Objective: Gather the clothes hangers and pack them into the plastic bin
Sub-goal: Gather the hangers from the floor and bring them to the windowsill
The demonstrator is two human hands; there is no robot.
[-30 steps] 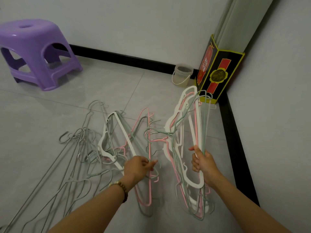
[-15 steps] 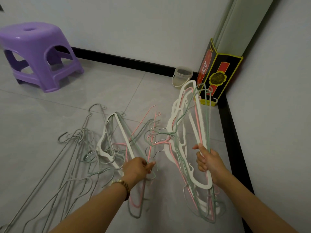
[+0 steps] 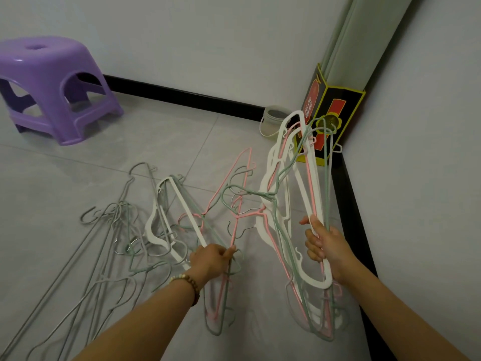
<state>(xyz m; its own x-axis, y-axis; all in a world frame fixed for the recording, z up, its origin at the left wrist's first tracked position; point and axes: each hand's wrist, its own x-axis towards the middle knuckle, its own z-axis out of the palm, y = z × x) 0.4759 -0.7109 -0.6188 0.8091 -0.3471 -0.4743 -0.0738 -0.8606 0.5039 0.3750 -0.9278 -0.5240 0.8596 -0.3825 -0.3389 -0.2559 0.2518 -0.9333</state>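
**Desk:** What's in the grips?

**Operator:** I have the right hand [image 3: 322,243] with its grip curled round a bundle of hangers [image 3: 316,282]. They are white, pink and green, held upright off the floor with the hooks pointing left. The left hand [image 3: 210,259] has its grip pinched on a pink and green pair [image 3: 235,225]. That pair slants up and away from me, its low ends down near the tiles.

**Desk:** And the other hangers?

**Operator:** I see 1 white hanger [image 3: 182,204] lying just left of the left hand, tangled with green ones. Further left, a loose spread of grey wire hangers [image 3: 112,217] fans across the floor [image 3: 78,165] toward its near left edge.

**Desk:** Anything round the edges?

**Operator:** A bead bracelet [image 3: 187,282] sits on the left wrist. At the floor's far right corner a black and yellow box [image 3: 335,110] stands against the wall, and the top of the bundle overlaps it in my view. A small pale pail [image 3: 273,123] is just beside the box on the left. A purple stool [image 3: 52,74] stands at the far left, well apart from the hangers.
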